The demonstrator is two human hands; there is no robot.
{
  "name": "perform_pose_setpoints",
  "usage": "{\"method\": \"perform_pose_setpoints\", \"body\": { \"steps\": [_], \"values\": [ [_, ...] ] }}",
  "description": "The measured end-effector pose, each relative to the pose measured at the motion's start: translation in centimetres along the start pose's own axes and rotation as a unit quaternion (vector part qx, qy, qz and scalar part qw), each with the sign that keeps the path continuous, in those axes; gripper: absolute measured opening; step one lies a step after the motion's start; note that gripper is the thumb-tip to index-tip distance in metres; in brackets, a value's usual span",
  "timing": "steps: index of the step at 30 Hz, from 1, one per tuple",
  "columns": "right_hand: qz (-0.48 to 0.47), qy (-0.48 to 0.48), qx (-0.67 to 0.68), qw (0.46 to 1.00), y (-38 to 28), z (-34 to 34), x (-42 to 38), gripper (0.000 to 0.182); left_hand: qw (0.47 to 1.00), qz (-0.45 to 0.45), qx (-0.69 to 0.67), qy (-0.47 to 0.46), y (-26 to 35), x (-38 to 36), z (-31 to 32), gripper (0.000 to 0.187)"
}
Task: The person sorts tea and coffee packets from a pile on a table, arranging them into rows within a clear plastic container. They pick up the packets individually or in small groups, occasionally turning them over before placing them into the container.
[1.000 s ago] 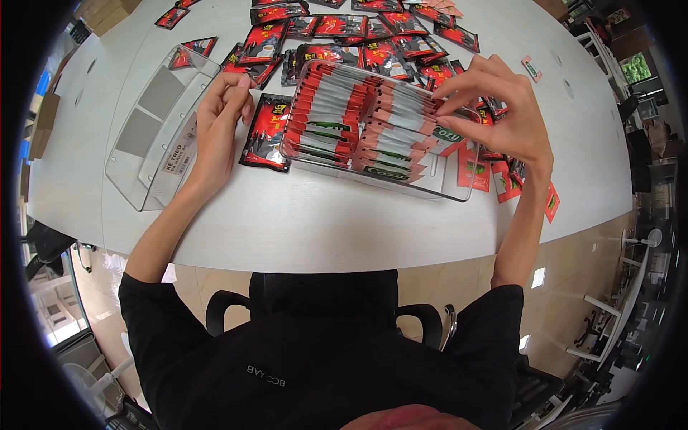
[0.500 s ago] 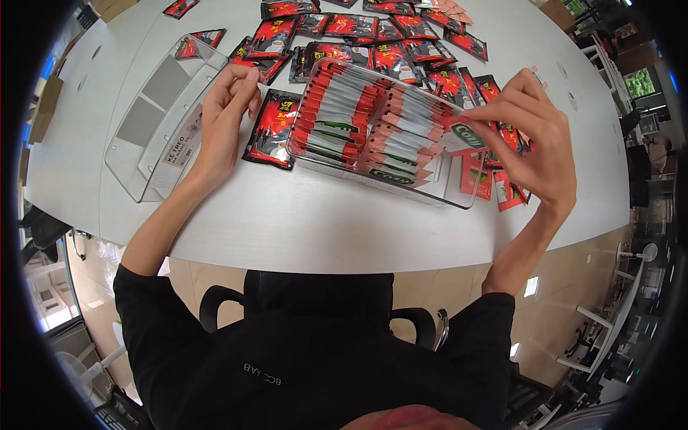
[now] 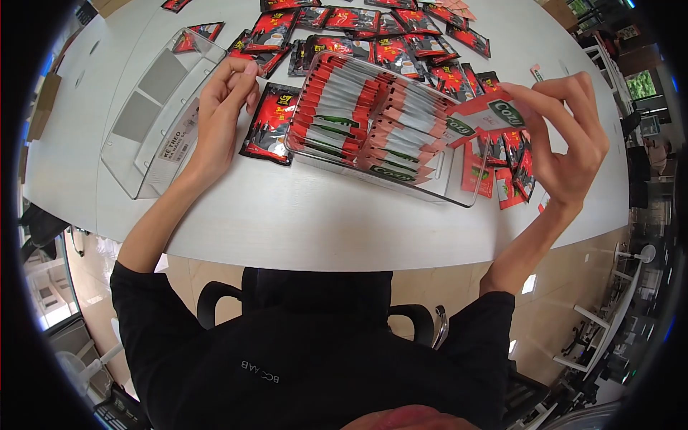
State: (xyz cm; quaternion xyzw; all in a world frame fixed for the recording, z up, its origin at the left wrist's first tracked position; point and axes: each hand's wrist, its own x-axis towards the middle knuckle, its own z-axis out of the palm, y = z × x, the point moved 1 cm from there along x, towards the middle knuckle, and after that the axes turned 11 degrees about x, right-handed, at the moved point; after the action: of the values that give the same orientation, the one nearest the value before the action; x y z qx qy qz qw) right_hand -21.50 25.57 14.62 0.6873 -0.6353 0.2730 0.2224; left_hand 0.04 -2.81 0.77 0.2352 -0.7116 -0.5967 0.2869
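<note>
My right hand (image 3: 573, 140) pinches a red Cozy tea sachet (image 3: 481, 113) by its edge, above the right end of a clear plastic box (image 3: 450, 188). Two rows of sachets stand in this box: a red-and-white row (image 3: 337, 100) on the left and a pink-and-white row (image 3: 405, 132) on the right. Another Cozy sachet (image 3: 456, 129) leans at the right row's edge, partly overlapped by the held one. My left hand (image 3: 223, 107) is curled closed left of the box, with nothing visible in it. A red-and-black coffee packet (image 3: 271, 127) lies between that hand and the box.
A second clear plastic box (image 3: 132, 161) with a paper label sits on the left. Many red-and-black packets (image 3: 351, 20) are heaped behind the filled box. Red sachets (image 3: 507, 192) lie at its right. The white table's front edge (image 3: 322, 266) is close to my body.
My right hand has moved to the right and slightly up with the Cozy sachet, uncovering another sachet at the row's edge. The left hand stays almost still.
</note>
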Motion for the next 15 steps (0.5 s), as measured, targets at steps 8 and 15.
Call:
{"method": "perform_pose_setpoints", "body": {
  "steps": [8,15],
  "values": [
    [0.013,-0.021,0.02,0.999,0.1,1.7,-0.1,0.036,1.0,-0.009,0.017,-0.006,0.0,0.0,0.1,0.023],
    [0.009,0.023,0.004,1.0,0.4,2.0,-0.1,0.038,1.0,-0.002,0.011,-0.007,0.0,-0.1,0.1,0.023]
  ]
}}
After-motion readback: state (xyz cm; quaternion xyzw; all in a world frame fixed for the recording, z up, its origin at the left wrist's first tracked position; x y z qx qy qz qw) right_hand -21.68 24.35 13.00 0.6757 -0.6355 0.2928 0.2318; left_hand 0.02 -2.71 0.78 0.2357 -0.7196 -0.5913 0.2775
